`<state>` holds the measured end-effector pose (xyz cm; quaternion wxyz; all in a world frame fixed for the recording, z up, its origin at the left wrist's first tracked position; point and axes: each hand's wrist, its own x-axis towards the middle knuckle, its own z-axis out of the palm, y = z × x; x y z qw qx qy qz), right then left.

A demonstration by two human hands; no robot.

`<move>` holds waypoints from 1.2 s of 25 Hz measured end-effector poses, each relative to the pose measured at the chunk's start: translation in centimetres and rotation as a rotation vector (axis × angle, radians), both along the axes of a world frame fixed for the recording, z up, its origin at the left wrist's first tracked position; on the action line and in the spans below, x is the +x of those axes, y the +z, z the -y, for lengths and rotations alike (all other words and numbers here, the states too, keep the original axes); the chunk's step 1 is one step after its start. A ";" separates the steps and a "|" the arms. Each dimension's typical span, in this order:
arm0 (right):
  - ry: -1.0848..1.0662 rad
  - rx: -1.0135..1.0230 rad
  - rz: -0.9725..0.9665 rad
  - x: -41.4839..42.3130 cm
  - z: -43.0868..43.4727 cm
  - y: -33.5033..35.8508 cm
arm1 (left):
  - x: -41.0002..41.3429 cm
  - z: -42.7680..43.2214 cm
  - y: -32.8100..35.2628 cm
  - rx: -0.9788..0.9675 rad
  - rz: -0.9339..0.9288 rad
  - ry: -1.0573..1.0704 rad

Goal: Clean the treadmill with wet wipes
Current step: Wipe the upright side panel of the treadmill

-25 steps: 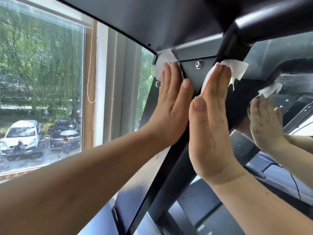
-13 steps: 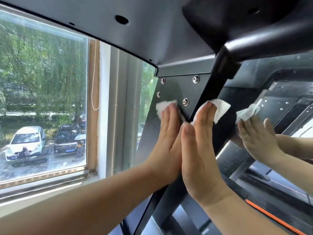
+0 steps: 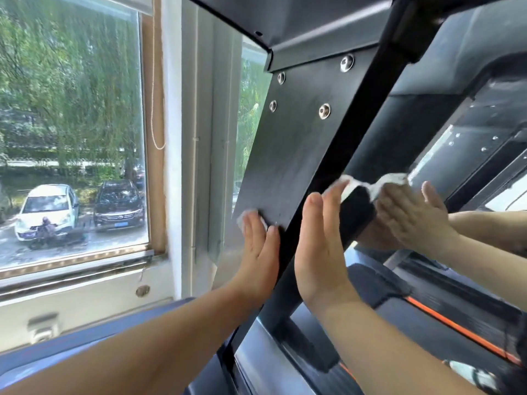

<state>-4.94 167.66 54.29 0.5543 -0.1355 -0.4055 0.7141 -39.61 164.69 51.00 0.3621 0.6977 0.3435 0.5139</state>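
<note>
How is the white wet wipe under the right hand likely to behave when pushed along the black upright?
Probably floppy: the thin white wet wipe crumples beyond the right hand. Likely light, since flat fingers alone pin it to the black treadmill upright. It may bunch rather than slide evenly.

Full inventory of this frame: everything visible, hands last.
upright panel: 1, black, centre, below the console underside
bolts: 4, silver, upper part of the panel
left wipe: 1, white, on the panel's lower left
right wipe: 1, white, at the panel's right edge
window frame: 1, brown wood, left
cord: 1, white, hanging beside the frame
white car: 1, parked outside
dark car: 1, parked beside it
orange stripe: 1, lower right
reflected hand: 1, with wipe, in the glossy surface at right
left hand: flat, presses the left wipe
right hand: flat, presses the right wipe
</note>
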 end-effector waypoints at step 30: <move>-0.392 -0.630 0.177 -30.9 0.4 -17.6 | -3.6 -7.0 -20.1 -0.769 0.165 0.029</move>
